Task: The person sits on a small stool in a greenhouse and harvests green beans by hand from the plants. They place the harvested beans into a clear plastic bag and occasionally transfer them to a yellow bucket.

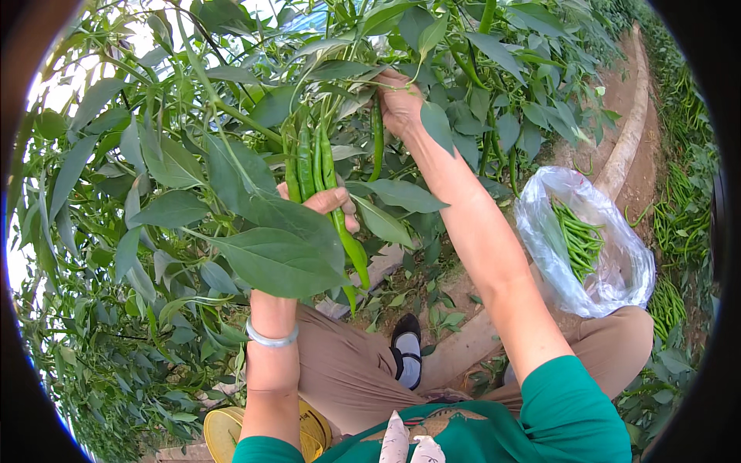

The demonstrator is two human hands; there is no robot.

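Note:
Several long green chili peppers are gripped in my left hand, their stems up and tips hanging below the fingers. A large leaf covers part of that hand and its wrist, below which sits a pale bangle. My right hand reaches up into the pepper plant among stems and leaves; its fingertips are partly hidden, so its hold cannot be told. Just beside it hangs one more green chili pepper.
To the right, an open clear plastic bag holds picked green peppers. A yellow bucket stands at the lower left. A pale pole or pipe lies along the soil path. More peppers lie at the far right.

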